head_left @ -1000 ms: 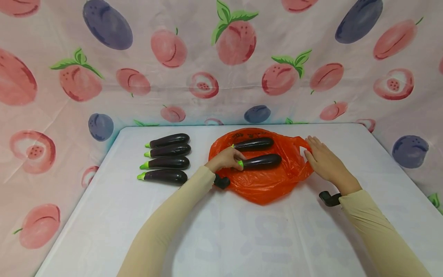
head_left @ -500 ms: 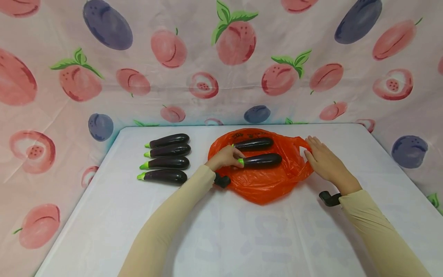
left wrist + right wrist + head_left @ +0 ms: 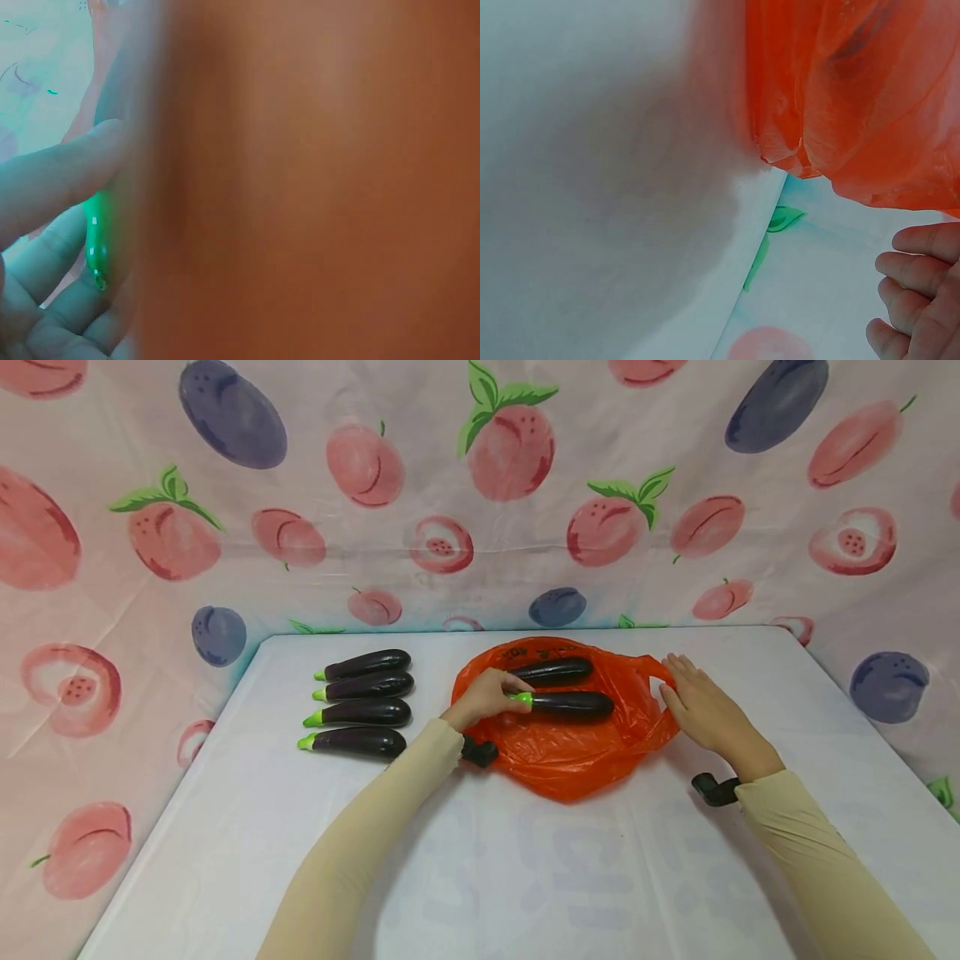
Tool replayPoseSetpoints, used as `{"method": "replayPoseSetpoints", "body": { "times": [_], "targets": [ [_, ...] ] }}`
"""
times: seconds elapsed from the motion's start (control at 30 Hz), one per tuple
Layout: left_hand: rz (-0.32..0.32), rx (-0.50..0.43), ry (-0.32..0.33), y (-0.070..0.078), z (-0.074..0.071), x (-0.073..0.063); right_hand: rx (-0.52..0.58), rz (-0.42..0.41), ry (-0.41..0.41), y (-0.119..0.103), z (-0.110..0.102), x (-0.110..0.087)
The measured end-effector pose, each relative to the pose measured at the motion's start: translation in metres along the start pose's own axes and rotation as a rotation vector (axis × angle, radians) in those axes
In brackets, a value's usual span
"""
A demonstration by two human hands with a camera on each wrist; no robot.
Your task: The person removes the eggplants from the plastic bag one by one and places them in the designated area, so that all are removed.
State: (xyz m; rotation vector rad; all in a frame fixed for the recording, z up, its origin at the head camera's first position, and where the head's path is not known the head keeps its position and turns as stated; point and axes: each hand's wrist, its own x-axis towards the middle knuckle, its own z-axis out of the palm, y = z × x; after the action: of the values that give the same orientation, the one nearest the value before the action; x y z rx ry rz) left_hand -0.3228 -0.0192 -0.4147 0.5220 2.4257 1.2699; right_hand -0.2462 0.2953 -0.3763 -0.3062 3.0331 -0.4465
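In the head view my left hand [image 3: 486, 697] pinches the green stem end of a dark purple eggplant [image 3: 573, 704] between thumb and fingers. That eggplant lies across the opened orange plastic bag [image 3: 555, 768], its round end pointing right. Just behind it a second eggplant [image 3: 558, 671] rests on the bag, its stem end hidden by my left hand. In the left wrist view the green stem [image 3: 96, 240] shows between the fingers, with blurred orange plastic filling most of the picture. My right hand [image 3: 701, 710] touches the bag's right handle loop, its fingers straight.
Several more eggplants [image 3: 360, 714] lie in a row to the left of the bag, stems pointing left. The white table [image 3: 525, 885] ends at a fruit-printed cloth [image 3: 510, 527] behind. A black wrist mount [image 3: 714, 789] sits on each forearm.
My left hand and the pinched eggplant have shifted slightly up and to the right, now covering the rear eggplant's stem. My right hand and the bag have stayed put.
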Motion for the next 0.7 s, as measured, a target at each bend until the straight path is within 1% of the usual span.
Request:
{"method": "replayPoseSetpoints", "body": {
  "times": [0.3,0.7],
  "targets": [
    [0.011,-0.019,0.036,-0.0005,0.0012,-0.0013,0.001,0.012,-0.008,-0.0007,-0.0005,-0.0015],
    [0.024,-0.03,0.018,-0.0017,0.0013,-0.0035,0.007,0.01,-0.003,-0.0001,0.0002,-0.0019]
  ]
}}
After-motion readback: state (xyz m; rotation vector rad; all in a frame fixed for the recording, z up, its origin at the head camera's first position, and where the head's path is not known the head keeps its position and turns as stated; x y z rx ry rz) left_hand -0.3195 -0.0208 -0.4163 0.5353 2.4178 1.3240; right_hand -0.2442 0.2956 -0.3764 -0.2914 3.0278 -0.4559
